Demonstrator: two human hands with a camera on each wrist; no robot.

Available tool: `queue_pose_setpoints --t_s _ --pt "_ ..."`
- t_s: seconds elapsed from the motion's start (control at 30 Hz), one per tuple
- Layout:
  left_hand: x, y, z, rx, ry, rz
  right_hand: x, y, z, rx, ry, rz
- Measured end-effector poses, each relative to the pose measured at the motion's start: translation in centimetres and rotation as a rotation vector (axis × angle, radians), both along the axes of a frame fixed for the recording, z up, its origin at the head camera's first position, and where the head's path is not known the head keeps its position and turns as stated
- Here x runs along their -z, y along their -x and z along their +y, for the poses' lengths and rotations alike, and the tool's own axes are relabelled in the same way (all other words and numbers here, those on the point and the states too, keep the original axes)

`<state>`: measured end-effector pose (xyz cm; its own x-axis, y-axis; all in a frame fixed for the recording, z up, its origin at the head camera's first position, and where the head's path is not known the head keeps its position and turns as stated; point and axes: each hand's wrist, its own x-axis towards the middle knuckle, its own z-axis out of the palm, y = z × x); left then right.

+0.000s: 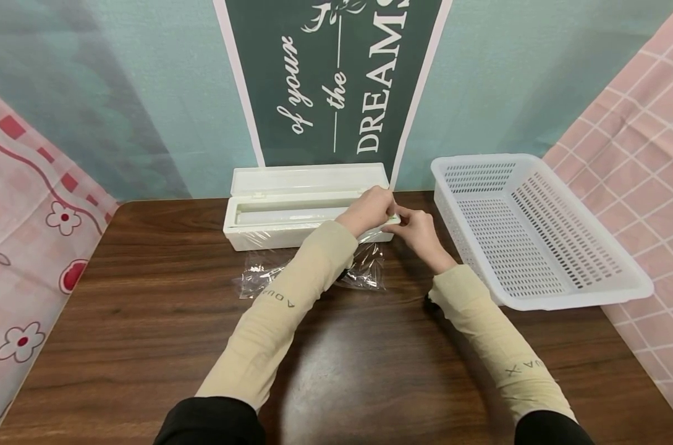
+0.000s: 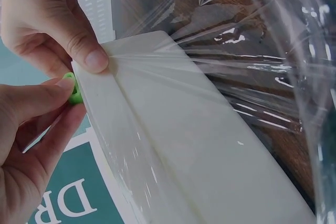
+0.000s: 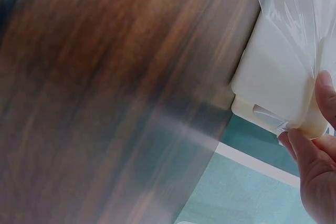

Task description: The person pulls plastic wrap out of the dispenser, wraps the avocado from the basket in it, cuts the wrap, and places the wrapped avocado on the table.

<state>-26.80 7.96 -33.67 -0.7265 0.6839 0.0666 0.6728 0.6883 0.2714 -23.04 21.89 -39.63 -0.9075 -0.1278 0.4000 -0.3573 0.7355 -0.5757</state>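
Note:
A long white plastic wrap dispenser box stands near the back edge of the table, its lid raised. Inside lies a roll of wrap. Clear plastic wrap drapes over the front wall and onto the tabletop. Above the box's right end, my left hand pinches a small green slide cutter between thumb and fingertips. My right hand grips the same end corner, its thumb pressing the wrap against the front wall. In the left wrist view, creases in the wrap run toward that thumb.
A white perforated plastic basket stands to the right of the box, beside my right forearm. Behind the box hangs a teal cloth with a dark lettered panel. Pink patterned cloths border both sides of the brown wooden table.

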Motion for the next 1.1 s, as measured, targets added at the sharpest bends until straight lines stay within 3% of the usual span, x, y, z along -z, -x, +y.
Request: queue_pose_setpoints --t_s 1.1 --pt "-0.55 0.49 -0.44 0.023 0.005 -0.006 -0.69 0.27 -0.23 0.020 0.008 -0.053"
